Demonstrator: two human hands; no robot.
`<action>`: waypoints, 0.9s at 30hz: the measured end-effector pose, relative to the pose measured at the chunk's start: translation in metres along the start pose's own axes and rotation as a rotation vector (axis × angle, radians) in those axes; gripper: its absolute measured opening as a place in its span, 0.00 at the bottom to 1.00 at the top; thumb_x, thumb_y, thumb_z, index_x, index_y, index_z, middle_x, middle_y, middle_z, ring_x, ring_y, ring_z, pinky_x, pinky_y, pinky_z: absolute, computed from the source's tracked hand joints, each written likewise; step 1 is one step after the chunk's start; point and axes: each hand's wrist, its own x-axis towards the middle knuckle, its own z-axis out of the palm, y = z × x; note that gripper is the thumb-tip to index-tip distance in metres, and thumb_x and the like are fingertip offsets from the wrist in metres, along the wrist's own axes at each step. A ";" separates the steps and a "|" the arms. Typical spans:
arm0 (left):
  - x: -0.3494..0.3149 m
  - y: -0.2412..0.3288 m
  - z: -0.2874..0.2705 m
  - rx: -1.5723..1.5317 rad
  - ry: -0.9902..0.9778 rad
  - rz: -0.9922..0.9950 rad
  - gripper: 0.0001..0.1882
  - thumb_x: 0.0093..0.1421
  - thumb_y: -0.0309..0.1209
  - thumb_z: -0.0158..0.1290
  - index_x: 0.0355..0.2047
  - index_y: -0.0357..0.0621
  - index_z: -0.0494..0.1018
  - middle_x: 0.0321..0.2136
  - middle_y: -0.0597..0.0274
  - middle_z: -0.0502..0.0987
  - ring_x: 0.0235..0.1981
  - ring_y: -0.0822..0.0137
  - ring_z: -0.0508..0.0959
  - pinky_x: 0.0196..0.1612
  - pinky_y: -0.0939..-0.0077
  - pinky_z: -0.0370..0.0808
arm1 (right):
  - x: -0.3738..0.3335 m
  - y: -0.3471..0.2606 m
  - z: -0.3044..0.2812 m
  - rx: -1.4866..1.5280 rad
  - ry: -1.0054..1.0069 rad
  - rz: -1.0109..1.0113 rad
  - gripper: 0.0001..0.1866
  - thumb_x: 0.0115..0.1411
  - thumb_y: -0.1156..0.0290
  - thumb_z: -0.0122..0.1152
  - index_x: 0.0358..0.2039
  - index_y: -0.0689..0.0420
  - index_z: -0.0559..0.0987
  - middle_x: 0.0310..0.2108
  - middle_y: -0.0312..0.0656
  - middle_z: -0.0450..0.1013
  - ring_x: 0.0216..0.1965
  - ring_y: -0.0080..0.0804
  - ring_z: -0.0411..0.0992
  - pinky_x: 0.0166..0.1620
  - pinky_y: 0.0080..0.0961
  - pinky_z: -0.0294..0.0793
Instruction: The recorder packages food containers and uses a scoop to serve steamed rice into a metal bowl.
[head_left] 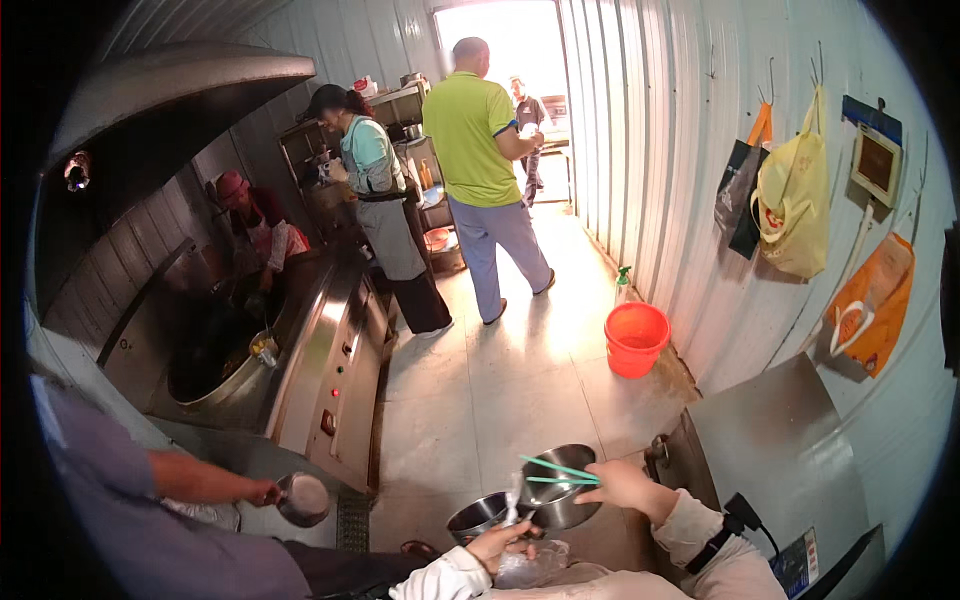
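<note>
My left hand [492,546] is closed on a clear plastic bag [530,568], whose crumpled top stands up past the fingers. Two thin green chopsticks [556,470] are held in my right hand [630,488], their ends pointing left. Beneath them is a deep steel bowl [563,510]; whether my right fingers touch its rim I cannot tell. A second steel bowl [478,513] sits just left of it, beyond my left hand. What the bag holds does not show clearly.
At left, a co-worker's hand [263,491] grips a steel dipper [303,498]. A large wok [215,375] is set in the stove [330,350], with another person behind it. Farther off, several people stand near the bright doorway. An orange-red bucket [636,338] stands by the right wall.
</note>
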 end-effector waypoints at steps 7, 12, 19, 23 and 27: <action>0.074 0.193 -0.048 -0.362 -0.021 0.223 0.15 0.59 0.43 0.40 0.25 0.44 0.64 0.21 0.66 0.67 0.19 0.65 0.66 0.30 0.68 0.68 | 0.228 0.034 -0.062 0.216 0.284 -0.267 0.29 0.49 0.49 0.53 0.43 0.59 0.66 0.28 0.48 0.70 0.33 0.44 0.70 0.35 0.37 0.67; 0.220 0.336 -0.097 -0.312 0.215 0.113 0.10 0.54 0.36 0.44 0.22 0.44 0.65 0.18 0.66 0.67 0.14 0.69 0.63 0.26 0.71 0.67 | 0.289 0.124 -0.127 1.006 0.309 0.040 0.21 0.57 0.57 0.46 0.45 0.60 0.64 0.24 0.38 0.66 0.27 0.26 0.65 0.30 0.25 0.66; 0.383 0.547 -0.074 0.007 0.253 -0.018 0.09 0.54 0.34 0.45 0.20 0.46 0.66 0.15 0.69 0.66 0.09 0.75 0.57 0.25 0.76 0.64 | 0.366 0.240 -0.212 1.553 0.867 0.257 0.12 0.59 0.68 0.43 0.43 0.56 0.66 0.18 0.33 0.59 0.19 0.19 0.56 0.24 0.17 0.58; 0.433 0.652 -0.062 0.054 0.291 0.068 0.10 0.56 0.36 0.44 0.22 0.46 0.64 0.14 0.69 0.63 0.09 0.78 0.55 0.19 0.82 0.58 | 0.489 0.283 -0.288 1.937 0.690 -0.221 0.10 0.57 0.70 0.44 0.39 0.57 0.67 0.18 0.32 0.59 0.18 0.21 0.56 0.26 0.20 0.60; 0.464 0.747 -0.068 0.293 0.435 0.176 0.08 0.55 0.35 0.45 0.24 0.45 0.67 0.15 0.68 0.66 0.12 0.77 0.60 0.20 0.81 0.61 | 0.634 0.267 -0.347 2.094 0.302 0.151 0.06 0.59 0.70 0.40 0.35 0.55 0.66 0.16 0.32 0.56 0.15 0.20 0.53 0.27 0.20 0.58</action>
